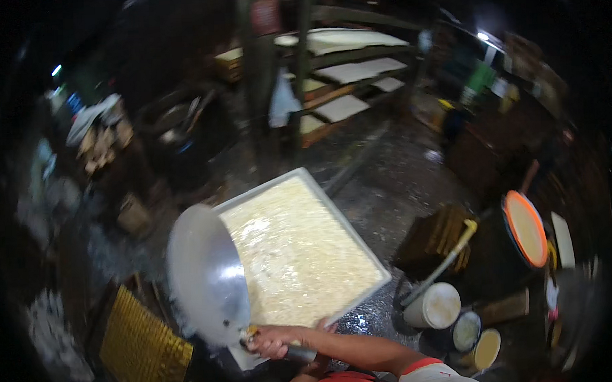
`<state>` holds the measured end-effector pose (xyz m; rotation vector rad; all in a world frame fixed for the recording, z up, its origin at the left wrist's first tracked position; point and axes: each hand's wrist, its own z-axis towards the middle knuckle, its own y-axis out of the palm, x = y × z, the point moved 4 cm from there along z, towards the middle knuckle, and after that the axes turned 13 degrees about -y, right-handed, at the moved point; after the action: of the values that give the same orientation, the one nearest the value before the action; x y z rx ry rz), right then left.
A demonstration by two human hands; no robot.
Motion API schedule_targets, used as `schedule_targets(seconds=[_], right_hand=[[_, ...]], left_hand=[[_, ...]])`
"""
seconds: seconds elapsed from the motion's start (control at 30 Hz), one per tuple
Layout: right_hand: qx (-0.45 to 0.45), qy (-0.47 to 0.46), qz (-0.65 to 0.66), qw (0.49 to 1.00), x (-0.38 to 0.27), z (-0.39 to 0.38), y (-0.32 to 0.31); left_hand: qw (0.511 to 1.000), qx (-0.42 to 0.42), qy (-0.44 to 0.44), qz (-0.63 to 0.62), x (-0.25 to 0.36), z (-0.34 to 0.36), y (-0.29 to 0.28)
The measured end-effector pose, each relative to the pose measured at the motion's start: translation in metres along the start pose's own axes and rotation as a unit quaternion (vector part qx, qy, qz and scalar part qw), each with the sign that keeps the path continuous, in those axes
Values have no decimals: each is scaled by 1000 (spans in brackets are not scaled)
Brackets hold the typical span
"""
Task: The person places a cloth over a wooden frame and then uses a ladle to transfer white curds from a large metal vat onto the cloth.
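My right hand (269, 343) is closed around the handle (299, 353) of a large, round metal wok-like pan (204, 275). The pan is tilted and overlaps the left side of a square, pale-rimmed tray (345, 224). A pale, creamy, lumpy mass (301, 252) fills the tray, blurred by motion. Just beyond my right forearm, a few fingers of my left hand (326, 325) show at the tray's near rim. The rest of that hand is hidden behind my right forearm, so its grip is unclear.
A yellow slatted mat (144, 338) leans at the lower left. To the right are a white bucket (433, 306), smaller tubs (487, 350), a pole (443, 262) and an orange-rimmed round container (526, 228). Racks (359, 72) of pale slabs stand at the back, behind wet floor (386, 168).
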<state>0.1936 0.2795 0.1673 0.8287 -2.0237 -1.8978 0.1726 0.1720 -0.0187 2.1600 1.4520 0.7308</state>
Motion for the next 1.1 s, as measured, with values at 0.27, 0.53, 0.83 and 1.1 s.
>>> schedule_targets(seconds=[0.27,0.53,0.83,1.1], right_hand=[[372,-416,-469,685,126,-295,4],[604,-628,-52,489,506,-554,-50],[684,-554,473,30,900,-582,-339],[831,-66,489,256,1059,-638,-498]], left_hand=[[992,40,32,118,0,14,27],[836,147,12,529,-229,43,160],[356,-310,103,876,-622,75,301],[233,-260,297,889,-741,99,331]])
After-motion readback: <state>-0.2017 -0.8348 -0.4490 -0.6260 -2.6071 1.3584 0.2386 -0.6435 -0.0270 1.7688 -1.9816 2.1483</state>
